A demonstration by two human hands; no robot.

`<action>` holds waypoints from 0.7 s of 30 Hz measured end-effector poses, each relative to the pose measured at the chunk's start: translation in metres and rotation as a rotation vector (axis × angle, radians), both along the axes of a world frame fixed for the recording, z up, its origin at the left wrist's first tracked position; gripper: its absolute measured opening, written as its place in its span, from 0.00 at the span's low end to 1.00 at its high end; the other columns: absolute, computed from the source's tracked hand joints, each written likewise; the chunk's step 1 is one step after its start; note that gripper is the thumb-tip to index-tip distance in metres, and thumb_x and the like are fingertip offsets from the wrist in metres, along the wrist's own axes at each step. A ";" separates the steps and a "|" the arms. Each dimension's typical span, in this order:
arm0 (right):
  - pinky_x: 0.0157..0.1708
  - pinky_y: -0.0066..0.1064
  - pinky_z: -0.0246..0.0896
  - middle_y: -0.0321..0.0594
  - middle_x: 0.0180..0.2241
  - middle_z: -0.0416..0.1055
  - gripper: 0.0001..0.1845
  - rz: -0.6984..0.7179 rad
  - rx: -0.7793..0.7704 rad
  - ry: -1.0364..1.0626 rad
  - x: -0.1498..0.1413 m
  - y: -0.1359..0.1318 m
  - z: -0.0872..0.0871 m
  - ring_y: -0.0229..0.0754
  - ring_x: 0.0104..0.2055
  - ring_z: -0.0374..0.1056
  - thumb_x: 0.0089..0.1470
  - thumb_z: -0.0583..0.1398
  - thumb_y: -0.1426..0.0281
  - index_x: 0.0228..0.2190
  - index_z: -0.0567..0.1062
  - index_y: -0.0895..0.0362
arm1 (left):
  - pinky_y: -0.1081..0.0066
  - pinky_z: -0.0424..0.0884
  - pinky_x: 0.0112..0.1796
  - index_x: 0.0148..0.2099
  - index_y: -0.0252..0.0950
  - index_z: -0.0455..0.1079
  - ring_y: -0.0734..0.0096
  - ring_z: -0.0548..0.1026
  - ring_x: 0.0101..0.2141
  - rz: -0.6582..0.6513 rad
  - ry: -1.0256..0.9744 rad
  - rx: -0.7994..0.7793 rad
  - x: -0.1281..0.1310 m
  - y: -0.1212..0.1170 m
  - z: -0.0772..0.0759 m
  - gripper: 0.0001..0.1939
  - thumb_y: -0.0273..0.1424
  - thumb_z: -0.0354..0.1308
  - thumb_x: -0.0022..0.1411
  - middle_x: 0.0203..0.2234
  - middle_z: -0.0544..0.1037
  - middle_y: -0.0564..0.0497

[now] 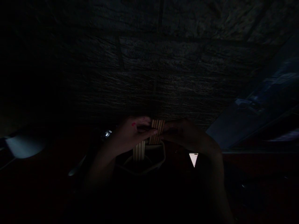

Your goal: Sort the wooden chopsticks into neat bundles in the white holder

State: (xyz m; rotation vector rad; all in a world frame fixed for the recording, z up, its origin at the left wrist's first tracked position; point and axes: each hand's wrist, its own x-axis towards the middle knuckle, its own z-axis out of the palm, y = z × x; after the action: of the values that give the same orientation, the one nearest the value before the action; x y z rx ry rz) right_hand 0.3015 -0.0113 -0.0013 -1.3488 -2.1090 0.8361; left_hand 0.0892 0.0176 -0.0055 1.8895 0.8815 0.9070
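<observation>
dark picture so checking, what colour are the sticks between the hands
The sticks look yellowish brown, seen in the head view.

So the surface (252, 165) is dark reddish, way too dim to tell if it's a table or what. There's an angular box (161, 160) sitting around the middle, a lit-up phone (193, 158) off to the right of it, partly hidden, and a small shiny thing (107, 134) over on the left. Further left there's a white thing (23, 146), can't really tell if it's resting there.
</observation>
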 end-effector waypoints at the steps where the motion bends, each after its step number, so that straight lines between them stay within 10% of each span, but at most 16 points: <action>1: 0.37 0.31 0.68 0.35 0.38 0.81 0.12 0.003 0.000 0.003 0.000 0.000 0.000 0.42 0.39 0.75 0.56 0.62 0.67 0.42 0.81 0.47 | 0.74 0.76 0.42 0.40 0.33 0.74 0.70 0.80 0.40 -0.001 -0.003 0.003 0.000 0.000 0.000 0.07 0.28 0.64 0.58 0.37 0.82 0.51; 21: 0.42 0.31 0.72 0.33 0.39 0.81 0.09 0.010 0.041 0.206 0.001 -0.004 0.006 0.41 0.42 0.77 0.54 0.64 0.68 0.39 0.81 0.50 | 0.75 0.78 0.42 0.42 0.35 0.76 0.72 0.81 0.40 0.045 -0.059 0.013 -0.008 -0.002 0.005 0.09 0.28 0.65 0.57 0.38 0.83 0.53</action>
State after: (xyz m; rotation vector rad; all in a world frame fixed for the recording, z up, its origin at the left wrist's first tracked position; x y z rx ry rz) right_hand 0.3021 -0.0155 0.0044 -1.1788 -1.9641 0.8901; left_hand 0.0813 0.0158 -0.0009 1.8506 0.8877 0.9932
